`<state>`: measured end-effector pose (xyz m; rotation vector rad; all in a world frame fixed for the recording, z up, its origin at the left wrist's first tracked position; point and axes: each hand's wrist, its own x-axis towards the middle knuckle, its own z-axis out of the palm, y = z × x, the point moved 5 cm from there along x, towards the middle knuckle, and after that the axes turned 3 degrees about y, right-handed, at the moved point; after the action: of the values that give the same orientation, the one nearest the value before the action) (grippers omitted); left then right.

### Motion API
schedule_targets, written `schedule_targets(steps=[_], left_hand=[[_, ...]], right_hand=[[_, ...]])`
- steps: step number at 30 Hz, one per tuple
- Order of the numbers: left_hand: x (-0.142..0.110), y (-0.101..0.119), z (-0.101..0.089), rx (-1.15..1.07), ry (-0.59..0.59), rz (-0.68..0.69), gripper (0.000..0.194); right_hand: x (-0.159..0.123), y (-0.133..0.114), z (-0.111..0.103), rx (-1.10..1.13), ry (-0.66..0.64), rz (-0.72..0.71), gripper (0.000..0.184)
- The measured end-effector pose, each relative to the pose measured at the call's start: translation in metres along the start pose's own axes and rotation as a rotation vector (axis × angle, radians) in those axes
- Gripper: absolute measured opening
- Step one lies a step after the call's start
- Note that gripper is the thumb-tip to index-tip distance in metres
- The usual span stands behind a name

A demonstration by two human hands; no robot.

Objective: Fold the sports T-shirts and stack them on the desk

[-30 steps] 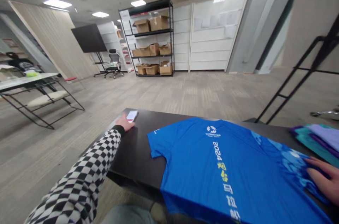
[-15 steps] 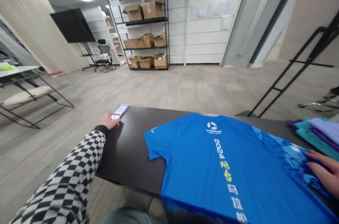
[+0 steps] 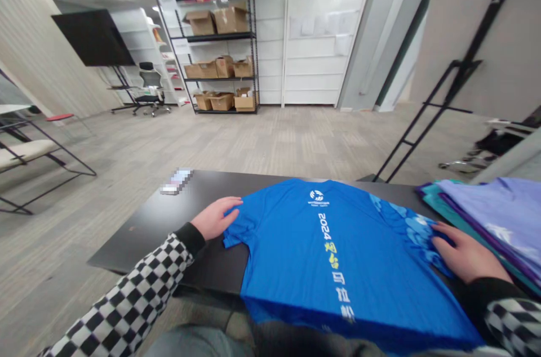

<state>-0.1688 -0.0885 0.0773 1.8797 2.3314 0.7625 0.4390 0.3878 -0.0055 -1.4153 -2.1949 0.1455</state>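
A blue short-sleeved T-shirt [image 3: 291,255] lies spread on the dark table [image 3: 203,188], with white and yellow lettering down its middle. Its lower edge hangs over the table's near side. My left hand [image 3: 216,218] touches the left sleeve, thumb and fingers apart with blue cloth showing between them. At the patterned right sleeve, my right hand [image 3: 471,253] rests on the cloth, its thumb spread from the fingers. A phone [image 3: 177,181], partly blurred out, lies on the table's far left corner, away from both hands.
Folded purple, teal and lilac garments [image 3: 499,210] are stacked at the table's right end. Beyond the table, a black metal stand [image 3: 422,126] rises on the right. A shelf rack [image 3: 222,36] with cardboard boxes stands at the back, and a stool [image 3: 29,151] is on the left.
My left hand has let go of the phone and moved right to the shirt's left sleeve. My right hand remains at the right sleeve. The view has turned slightly right.
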Motion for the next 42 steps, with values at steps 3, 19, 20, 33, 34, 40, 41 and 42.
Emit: schedule_targets(steps=[3,19,20,33,34,40,41,42], left_hand=[[0.007,0.021,0.024,0.021,-0.089,0.054,0.058],[0.001,-0.033,-0.001,0.082,-0.155,-0.147,0.064],[0.007,-0.029,-0.004,0.121,-0.154,-0.174,0.061],[0.11,0.086,0.069,0.132,-0.108,-0.106,0.066],[0.117,0.087,0.075,0.135,-0.119,-0.124,0.069],[0.139,0.073,0.103,0.175,-0.133,-0.183,0.075],[0.142,0.07,0.107,0.18,-0.132,-0.187,0.076],[0.145,0.067,0.109,0.183,-0.13,-0.19,0.077]], right_hand=[[-0.005,-0.017,-0.004,-0.039,-0.142,0.036,0.069],[-0.05,-0.099,-0.017,-0.256,-0.188,-0.047,0.06],[-0.049,-0.101,-0.02,-0.26,-0.206,-0.012,0.059],[-0.009,-0.29,0.011,-0.094,-0.251,-0.401,0.053],[-0.006,-0.3,0.023,-0.092,-0.278,-0.416,0.054],[0.008,-0.317,0.084,-0.124,-0.411,-0.393,0.068],[0.009,-0.317,0.091,-0.133,-0.431,-0.386,0.071],[0.011,-0.316,0.095,-0.141,-0.443,-0.383,0.072]])
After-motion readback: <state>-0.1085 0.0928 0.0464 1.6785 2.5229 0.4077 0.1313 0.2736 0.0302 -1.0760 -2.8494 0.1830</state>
